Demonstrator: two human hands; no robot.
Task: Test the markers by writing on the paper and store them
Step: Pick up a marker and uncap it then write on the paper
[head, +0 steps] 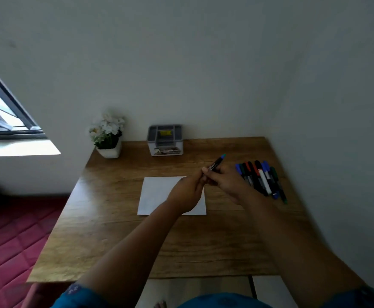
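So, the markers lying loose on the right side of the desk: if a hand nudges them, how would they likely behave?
The loose markers look like slim round barrels lying flat on the smooth wooden desk, so a sideways nudge would probably roll them. They lie packed side by side, so one would likely push its neighbours. They look stiff and light.

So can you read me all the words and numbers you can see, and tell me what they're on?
No text here can be read.
Marker held in both hands: pale print on the barrel, too blurred to read.
Grey organizer box: yellow sticker inside and a label on the front, both too small to read.
Markers lying on the table: barrel markings too small and blurred to read.
Paper: nothing written that shows.
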